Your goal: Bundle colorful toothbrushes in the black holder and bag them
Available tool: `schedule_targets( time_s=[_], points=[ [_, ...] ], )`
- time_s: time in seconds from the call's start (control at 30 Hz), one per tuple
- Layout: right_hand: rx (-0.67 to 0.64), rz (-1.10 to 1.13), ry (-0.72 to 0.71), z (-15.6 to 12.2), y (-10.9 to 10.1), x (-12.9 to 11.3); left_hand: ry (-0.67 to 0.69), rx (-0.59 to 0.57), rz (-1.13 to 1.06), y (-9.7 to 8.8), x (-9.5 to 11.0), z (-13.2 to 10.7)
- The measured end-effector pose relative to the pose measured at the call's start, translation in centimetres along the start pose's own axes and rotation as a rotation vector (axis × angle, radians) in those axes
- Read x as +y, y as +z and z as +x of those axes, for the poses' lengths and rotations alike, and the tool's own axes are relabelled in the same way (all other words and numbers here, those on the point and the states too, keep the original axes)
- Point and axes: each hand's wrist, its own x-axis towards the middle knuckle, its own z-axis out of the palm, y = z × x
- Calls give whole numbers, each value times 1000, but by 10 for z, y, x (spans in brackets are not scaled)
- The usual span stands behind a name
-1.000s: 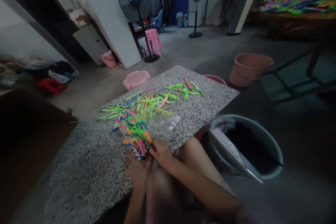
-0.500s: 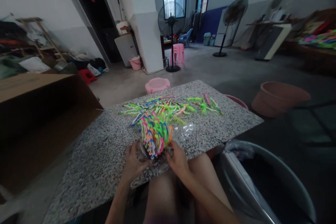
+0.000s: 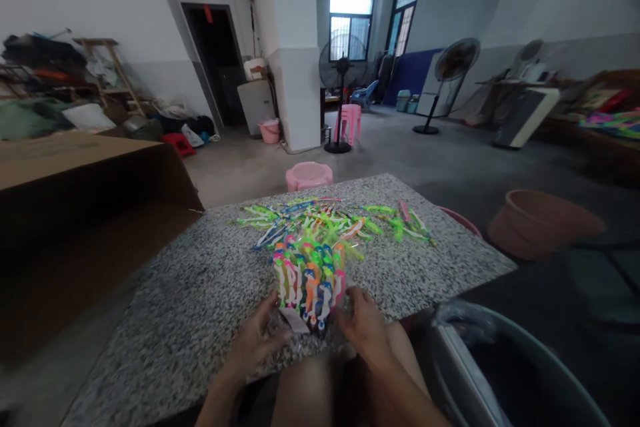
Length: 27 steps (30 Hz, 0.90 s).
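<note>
Near the front edge of the table, between two hands, is the bundle, a packed block of short bright pieces: green, pink, orange, blue and white. Its rows face up and toward the person; whether it rests fully on the table cannot be told. At its lower left corner sits a white slip.

Left of the bundle, the left hand has its thumb and fingers spread wide, the thumb pointing toward the slip; contact is too blurred to judge. Right of the bundle, the right hand has its fingers bent in along that side; whether they pinch anything cannot be told.

Just beyond the bundle, loose strips lie scattered across the table, mostly green, with some blue, orange, pink and white ones. Farther beyond it stand a pink stool, a pillar and a black fan. Well left of the bundle is a box with a dark inside. To its right, beside the table, are a bin, nearer the person, and a bucket, farther off.
</note>
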Motion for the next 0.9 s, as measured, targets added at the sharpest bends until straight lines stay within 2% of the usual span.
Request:
schedule_targets(
  time_s=[0.07, 0.1, 0.17, 0.23, 0.3, 0.37, 0.47, 0.53, 0.6, 0.67, 0.73, 0.8, 0.9],
  points=[
    [-149, -12, 69, -5, -4, 4, -64, 62, -66, -6, 6, 9],
    [-178, 22, 73, -6, -4, 5, -97, 107, -54, -6, 8, 16],
    [-135, 181, 88, -6, 1, 6, -152, 174, 28, -1, 11, 31],
    [-79, 434, 176, -3, 8, 5, -181, 182, 118, 7, 10, 41],
    [-60, 676, 274, 1, 14, 2, -184, 193, 152, 13, 8, 43],
    [-49, 820, 306, 3, 18, -3, -179, 211, 151, 14, 5, 39],
    [61, 801, 256, 5, 14, -11, -174, 252, 151, 11, 6, 30],
    [170, 680, 185, 8, 6, -15, -150, 306, 150, 9, 9, 27],
    [225, 551, 84, 12, -4, -18, -101, 354, 165, 9, 13, 27],
    [217, 467, 7, 18, -12, -20, -38, 384, 192, 14, 17, 27],
    [168, 471, 11, 25, -17, -20, 17, 422, 213, 21, 21, 24],
    [133, 548, 46, 30, -19, -20, 66, 472, 215, 28, 24, 19],
    [123, 681, 9, 37, -16, -19, 106, 518, 179, 37, 26, 12]
  ],
)
